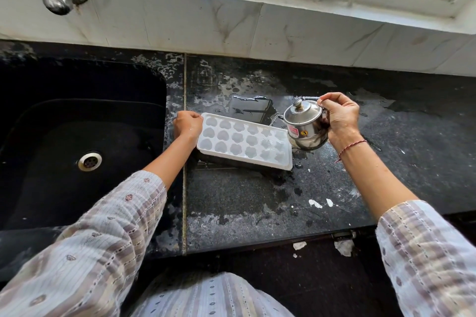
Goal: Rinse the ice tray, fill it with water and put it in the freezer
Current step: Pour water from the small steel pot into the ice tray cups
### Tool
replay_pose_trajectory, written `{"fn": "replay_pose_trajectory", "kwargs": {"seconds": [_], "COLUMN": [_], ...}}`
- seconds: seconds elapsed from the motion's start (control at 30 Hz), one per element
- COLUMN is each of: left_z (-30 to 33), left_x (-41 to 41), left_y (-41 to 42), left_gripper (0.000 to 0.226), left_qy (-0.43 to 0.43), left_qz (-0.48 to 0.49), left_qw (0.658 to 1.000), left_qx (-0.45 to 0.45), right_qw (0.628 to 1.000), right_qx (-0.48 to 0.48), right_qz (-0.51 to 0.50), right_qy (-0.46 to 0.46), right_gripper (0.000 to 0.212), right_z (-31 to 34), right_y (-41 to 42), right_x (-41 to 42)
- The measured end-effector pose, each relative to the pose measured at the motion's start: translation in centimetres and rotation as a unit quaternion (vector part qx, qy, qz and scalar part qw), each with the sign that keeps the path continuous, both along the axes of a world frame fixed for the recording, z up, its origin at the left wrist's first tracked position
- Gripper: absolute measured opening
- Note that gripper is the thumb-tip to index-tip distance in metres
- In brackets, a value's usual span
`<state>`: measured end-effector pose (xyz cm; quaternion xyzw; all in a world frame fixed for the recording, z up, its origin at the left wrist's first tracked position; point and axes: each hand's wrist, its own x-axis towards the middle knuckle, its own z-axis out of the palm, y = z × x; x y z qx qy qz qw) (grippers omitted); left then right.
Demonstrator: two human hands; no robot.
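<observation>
Your left hand [187, 125] grips the ice tray [244, 143] by its left end, tray resting on the wet counter [257, 201]; your right hand [340, 117] holds the steel pot [305, 123] by its handle, tilted over the tray's right end; overpouring risks flooding the cells, and the slick counter could let the tray slide

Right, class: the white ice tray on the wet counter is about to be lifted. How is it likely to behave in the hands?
The ice tray looks like thin plastic, so it may flex. Its cups hold water, so any tilt could spill. The counter and tray are wet, so it may be slippery. The left hand holds one end only; a grip at both ends seems safer.
</observation>
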<state>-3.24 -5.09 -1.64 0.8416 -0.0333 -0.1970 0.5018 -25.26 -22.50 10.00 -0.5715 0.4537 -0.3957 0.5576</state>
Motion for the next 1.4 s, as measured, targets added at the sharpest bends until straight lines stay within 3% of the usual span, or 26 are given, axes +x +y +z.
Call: {"fn": "replay_pose_trajectory", "kwargs": {"seconds": [0.63, 1.4], "left_z": [-0.2, -0.4], "left_x": [0.3, 0.4], "left_y": [0.0, 0.0], "left_gripper": [0.014, 0.014], "left_qy": [0.0, 0.009], "left_qz": [0.001, -0.004], "left_qw": [1.0, 1.0], "left_qx": [0.003, -0.01], "right_qw": [0.998, 0.999], "right_qx": [0.024, 0.017], "right_qz": [-0.001, 0.031], "right_qy": [-0.057, -0.011], "right_gripper": [0.03, 0.03], "right_z": [-0.1, -0.1], "right_y": [-0.4, 0.9], "right_x": [-0.4, 2.4]}}
